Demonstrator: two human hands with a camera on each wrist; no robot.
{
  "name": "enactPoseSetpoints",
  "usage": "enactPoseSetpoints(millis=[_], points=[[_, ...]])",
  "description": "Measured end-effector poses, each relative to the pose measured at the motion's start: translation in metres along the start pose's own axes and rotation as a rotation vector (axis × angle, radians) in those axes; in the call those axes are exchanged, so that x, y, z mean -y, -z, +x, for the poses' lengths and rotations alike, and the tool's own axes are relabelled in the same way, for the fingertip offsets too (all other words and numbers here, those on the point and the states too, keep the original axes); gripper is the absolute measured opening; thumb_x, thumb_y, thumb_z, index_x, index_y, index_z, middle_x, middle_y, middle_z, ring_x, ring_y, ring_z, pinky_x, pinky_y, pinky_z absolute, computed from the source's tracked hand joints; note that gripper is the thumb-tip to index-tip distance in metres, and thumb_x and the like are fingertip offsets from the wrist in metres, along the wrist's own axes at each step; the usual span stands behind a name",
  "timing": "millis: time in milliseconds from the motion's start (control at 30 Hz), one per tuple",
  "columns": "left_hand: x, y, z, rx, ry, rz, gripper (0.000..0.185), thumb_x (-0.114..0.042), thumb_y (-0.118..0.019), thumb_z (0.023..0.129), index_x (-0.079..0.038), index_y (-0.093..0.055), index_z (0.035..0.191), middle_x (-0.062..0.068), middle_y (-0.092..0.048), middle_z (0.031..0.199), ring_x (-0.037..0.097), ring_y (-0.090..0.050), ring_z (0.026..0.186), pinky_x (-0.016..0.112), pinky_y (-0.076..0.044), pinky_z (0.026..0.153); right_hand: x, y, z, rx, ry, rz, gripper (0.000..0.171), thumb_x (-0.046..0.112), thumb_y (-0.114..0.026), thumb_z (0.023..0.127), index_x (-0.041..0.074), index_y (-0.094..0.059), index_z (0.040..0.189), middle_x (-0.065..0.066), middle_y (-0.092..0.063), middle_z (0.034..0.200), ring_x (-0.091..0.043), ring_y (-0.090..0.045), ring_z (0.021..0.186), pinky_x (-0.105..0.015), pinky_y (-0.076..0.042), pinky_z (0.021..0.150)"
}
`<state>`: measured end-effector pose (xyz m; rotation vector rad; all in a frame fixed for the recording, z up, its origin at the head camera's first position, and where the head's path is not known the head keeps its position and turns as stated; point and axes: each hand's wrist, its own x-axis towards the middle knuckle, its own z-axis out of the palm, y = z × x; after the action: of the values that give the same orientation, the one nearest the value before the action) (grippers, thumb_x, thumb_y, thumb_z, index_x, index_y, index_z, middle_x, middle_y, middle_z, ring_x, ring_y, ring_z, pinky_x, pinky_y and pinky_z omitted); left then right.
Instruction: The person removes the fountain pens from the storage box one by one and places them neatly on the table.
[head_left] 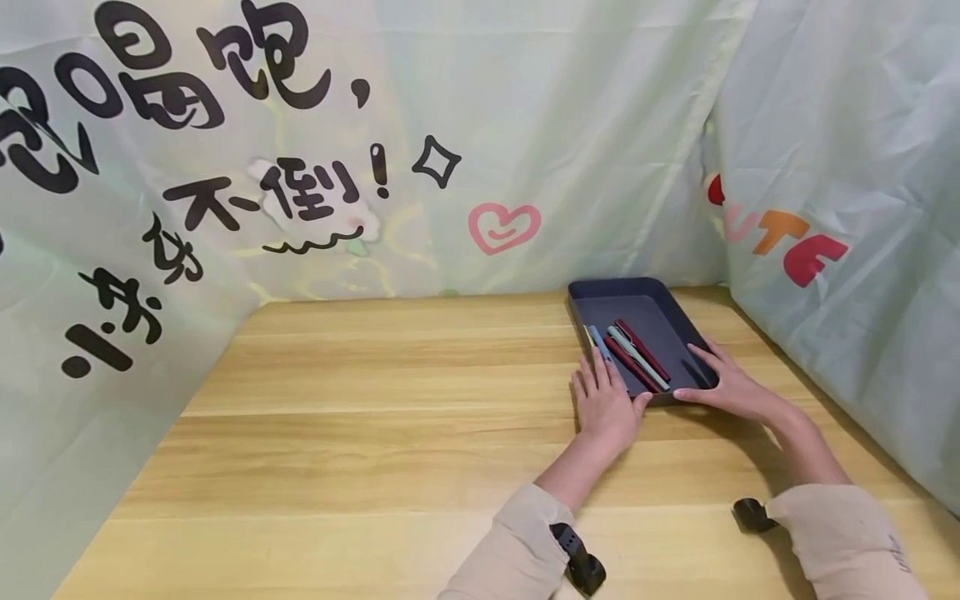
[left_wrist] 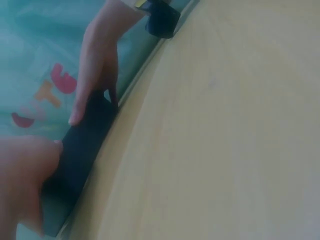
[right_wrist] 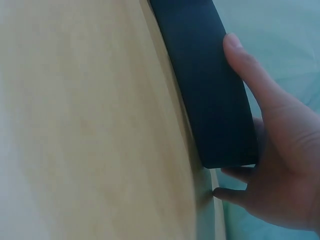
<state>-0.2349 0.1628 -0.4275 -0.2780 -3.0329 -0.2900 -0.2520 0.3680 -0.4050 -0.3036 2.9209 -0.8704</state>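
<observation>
A dark blue rectangular tray (head_left: 660, 312) rests on the table at the back right, with several pens lying lengthwise inside. Among them are a pale green pen (head_left: 637, 358), a dark red pen (head_left: 643, 351) and a blue pen (head_left: 597, 340). My left hand (head_left: 606, 415) holds the near left corner, fingers along the left side and thumb at the front rim. At the near right corner my right hand (head_left: 731, 387) grips the tray, thumb on the front rim. The right wrist view shows that thumb against the tray's dark outer wall (right_wrist: 207, 95).
A wooden table (head_left: 360, 433) stretches to the left and front of the tray. Pale printed curtains hang behind it (head_left: 420, 83) and along the right side (head_left: 862, 350), close to the tray. Black wrist devices sit on both sleeves.
</observation>
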Motion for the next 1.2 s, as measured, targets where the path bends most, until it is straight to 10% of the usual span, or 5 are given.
enactPoseSetpoints(millis=[567,867,1200], points=[[0.023,0.014,0.000,0.023,-0.010,-0.055,0.080,-0.062,-0.033,0.090,-0.009,-0.018,0.147,0.010,-0.008,0.152,0.026,-0.012,0.136,0.043,-0.015,0.107,0.021,-0.012,0.003,-0.029,0.004,0.013,0.098,0.040,-0.072,0.076,-0.007,-0.017,0.143,-0.031,0.003,0.145,-0.055,-0.007,0.127,-0.069,-0.016,0.093],[0.028,0.017,0.011,-0.054,0.017,0.153,0.106,-0.085,-0.025,0.071,-0.010,-0.021,0.147,0.009,-0.026,0.146,0.026,-0.018,0.135,0.044,-0.019,0.106,0.032,-0.020,0.001,-0.027,0.016,0.033,0.096,0.040,-0.071,0.078,-0.007,-0.017,0.143,-0.031,0.005,0.145,-0.057,-0.007,0.125,-0.070,-0.017,0.091],[0.040,0.014,0.015,0.018,0.020,0.052,0.115,-0.088,-0.028,0.064,-0.011,-0.014,0.148,0.013,-0.006,0.152,0.025,-0.005,0.138,0.042,-0.019,0.107,0.037,-0.027,0.000,-0.036,0.011,0.017,0.097,0.042,-0.070,0.078,-0.007,-0.017,0.143,-0.034,0.004,0.144,-0.058,-0.009,0.124,-0.070,-0.019,0.090]])
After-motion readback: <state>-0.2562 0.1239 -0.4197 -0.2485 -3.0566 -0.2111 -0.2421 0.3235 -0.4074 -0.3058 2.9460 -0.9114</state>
